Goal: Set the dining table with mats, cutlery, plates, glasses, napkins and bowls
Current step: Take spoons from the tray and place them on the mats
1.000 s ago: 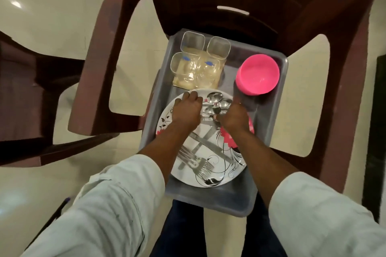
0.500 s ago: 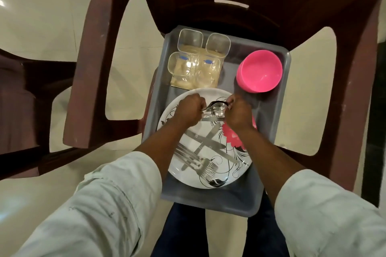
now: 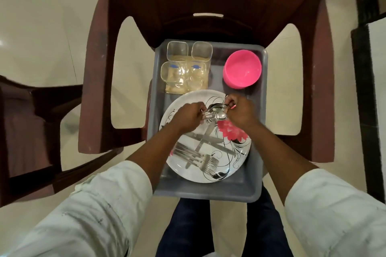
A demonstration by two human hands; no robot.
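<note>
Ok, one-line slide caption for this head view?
Both hands, left and right, gather spoons over a floral plate in a grey tray.

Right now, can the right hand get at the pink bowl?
Probably yes, once freed. The right hand is pinching the spoons together with the left hand, so it is busy. The pink bowl sits just beyond it in the grey tray, with nothing between them.

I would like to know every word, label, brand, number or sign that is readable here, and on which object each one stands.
No text can be read.
Blue marks on the two nearer clear square glasses: too blurred to read.
Small stamps on the steel table knives: too small to read.
White round plate with pink flower: decoration only, no letters.
Pink plastic bowl and grey plastic tray: no visible markings.
</note>
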